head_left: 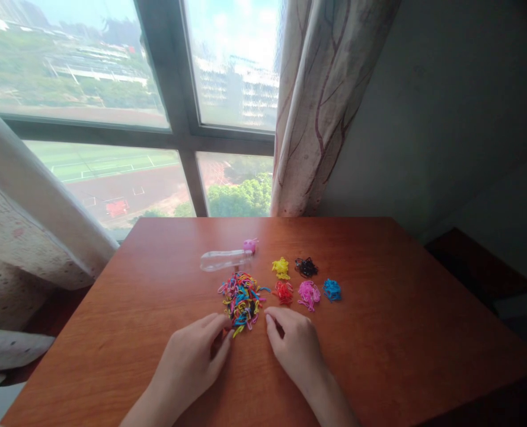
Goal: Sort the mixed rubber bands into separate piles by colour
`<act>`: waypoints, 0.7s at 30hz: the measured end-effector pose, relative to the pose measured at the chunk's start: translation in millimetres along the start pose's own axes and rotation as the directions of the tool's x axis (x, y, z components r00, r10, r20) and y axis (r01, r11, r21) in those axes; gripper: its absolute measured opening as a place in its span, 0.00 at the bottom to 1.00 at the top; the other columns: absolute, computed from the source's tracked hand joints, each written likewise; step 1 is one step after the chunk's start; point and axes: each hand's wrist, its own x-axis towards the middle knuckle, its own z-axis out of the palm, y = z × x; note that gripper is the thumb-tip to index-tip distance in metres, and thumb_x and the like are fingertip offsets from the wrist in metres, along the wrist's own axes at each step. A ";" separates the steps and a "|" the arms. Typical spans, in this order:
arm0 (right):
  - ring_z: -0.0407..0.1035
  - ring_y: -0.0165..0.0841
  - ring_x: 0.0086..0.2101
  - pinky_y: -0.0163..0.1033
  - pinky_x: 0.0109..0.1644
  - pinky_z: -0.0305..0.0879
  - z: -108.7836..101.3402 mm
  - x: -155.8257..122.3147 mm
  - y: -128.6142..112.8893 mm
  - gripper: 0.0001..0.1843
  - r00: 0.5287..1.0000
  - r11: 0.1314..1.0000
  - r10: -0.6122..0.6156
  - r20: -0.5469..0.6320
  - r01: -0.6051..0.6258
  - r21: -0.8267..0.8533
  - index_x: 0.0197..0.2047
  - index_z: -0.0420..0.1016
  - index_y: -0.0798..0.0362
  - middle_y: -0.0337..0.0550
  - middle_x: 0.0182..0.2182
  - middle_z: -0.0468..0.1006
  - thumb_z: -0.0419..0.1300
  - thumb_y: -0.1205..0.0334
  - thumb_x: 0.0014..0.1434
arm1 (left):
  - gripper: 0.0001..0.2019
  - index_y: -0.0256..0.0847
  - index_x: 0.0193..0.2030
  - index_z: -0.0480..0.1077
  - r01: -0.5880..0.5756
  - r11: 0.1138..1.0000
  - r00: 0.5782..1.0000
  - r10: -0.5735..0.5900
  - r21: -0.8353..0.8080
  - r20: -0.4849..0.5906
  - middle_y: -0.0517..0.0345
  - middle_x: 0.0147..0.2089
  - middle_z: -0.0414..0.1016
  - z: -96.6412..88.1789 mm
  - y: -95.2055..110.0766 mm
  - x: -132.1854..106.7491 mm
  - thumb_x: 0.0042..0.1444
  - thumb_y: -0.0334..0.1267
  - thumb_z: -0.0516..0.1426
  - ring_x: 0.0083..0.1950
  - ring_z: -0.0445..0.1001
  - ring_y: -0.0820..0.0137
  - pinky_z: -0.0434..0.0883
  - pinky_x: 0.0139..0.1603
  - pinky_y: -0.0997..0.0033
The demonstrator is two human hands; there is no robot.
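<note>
A mixed pile of small coloured rubber bands (pixel 243 299) lies on the wooden table in front of me. My left hand (pixel 200 350) is at the pile's lower left edge, with thumb and forefinger tips close together against the bands. Just right of the pile, my right hand (pixel 295 341) has its thumb and forefinger drawn together in a pinch. Whatever either hand may hold is too small to make out. Beyond the right hand lie single-colour heaps: red bands (pixel 283 292), pink bands (pixel 309 295), blue bands (pixel 332 290), yellow bands (pixel 281 268) and black bands (pixel 306 267).
A clear plastic bottle (pixel 225 260) lies on its side behind the pile, with a pink cap (pixel 249 245) at its right end. The wooden table (pixel 401 332) reaches back to a window, with a patterned curtain (pixel 321 101) on the right.
</note>
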 end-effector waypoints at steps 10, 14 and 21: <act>0.76 0.34 0.37 0.34 0.43 0.65 6.2 -3.7 -3.2 0.15 1.000 1.000 0.004 0.026 -0.005 0.031 0.43 0.79 0.48 0.40 0.36 0.82 0.52 0.70 0.62 | 0.09 0.47 0.40 0.70 0.010 1.000 0.999 -0.010 -0.001 0.032 0.59 0.36 0.78 7.7 4.6 -5.0 0.64 0.37 0.48 0.36 0.77 0.68 0.68 0.35 0.74; 0.76 0.33 0.36 0.33 0.42 0.66 6.4 -4.1 -3.7 0.15 1.000 1.000 -0.011 0.016 0.010 0.018 0.43 0.79 0.47 0.40 0.35 0.82 0.53 0.70 0.61 | 0.09 0.47 0.40 0.71 0.014 0.999 1.000 -0.014 -0.053 -0.008 0.59 0.35 0.78 6.4 2.7 -4.4 0.63 0.36 0.49 0.35 0.77 0.69 0.68 0.34 0.75; 0.76 0.34 0.35 0.33 0.42 0.66 7.2 -3.5 -4.1 0.15 1.000 1.000 -0.016 0.009 0.016 0.015 0.43 0.79 0.47 0.40 0.35 0.82 0.53 0.71 0.60 | 0.09 0.45 0.39 0.71 -0.013 1.000 0.998 0.014 0.015 -0.061 0.61 0.31 0.76 -8.7 6.2 12.7 0.63 0.39 0.50 0.30 0.74 0.71 0.65 0.31 0.76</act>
